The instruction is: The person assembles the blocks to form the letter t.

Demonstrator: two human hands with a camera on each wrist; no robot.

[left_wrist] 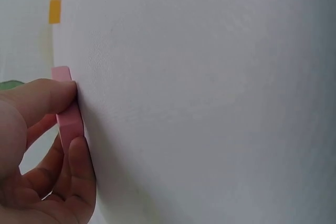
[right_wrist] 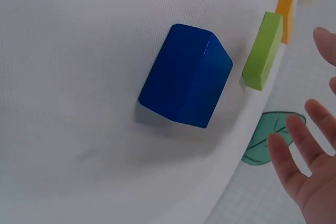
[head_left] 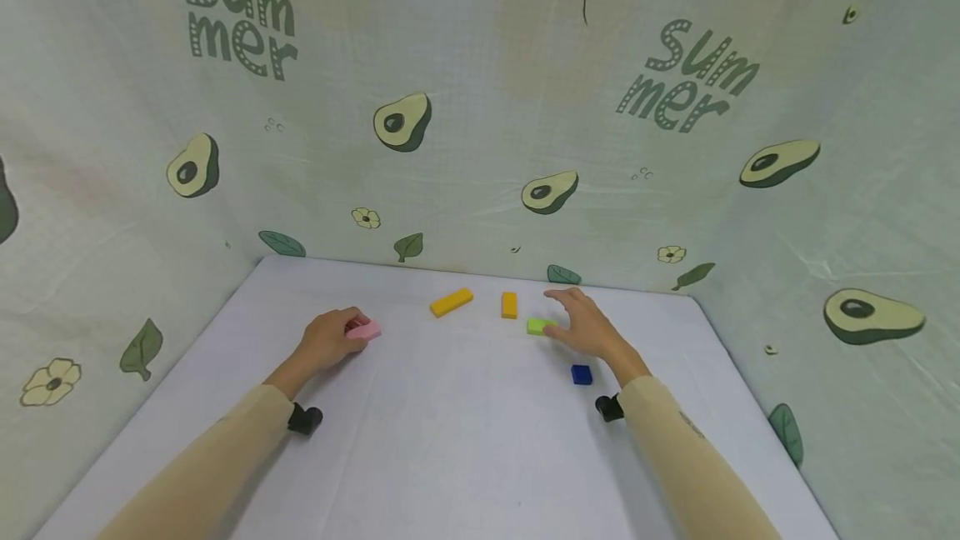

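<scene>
Bearing "summer" twice in green lettering, an avocado-print cloth backdrop (head_left: 465, 48) rises behind a white table (head_left: 450, 440) | left hand (head_left: 330, 336): thumb and fingers pinch a smooth pink rectangular block (left_wrist: 72, 123), table's left side | right hand (head_left: 588, 327): fingers spread, holding nothing, beside a flat lime-green block (right_wrist: 262, 53) and glossy, bevelled blue block (right_wrist: 184, 77) | between hands: slanted yellow block (head_left: 452, 302), second yellow block (head_left: 509, 305)

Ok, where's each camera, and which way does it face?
Head: on the head, facing forward and down at the table; left fingers, right fingers and sleeves show.
Left wrist: worn there, facing left fingers pinching a pink block.
Right wrist: worn there, facing a blue block; right fingers at the edge.
Head and right wrist share the green block.
</scene>
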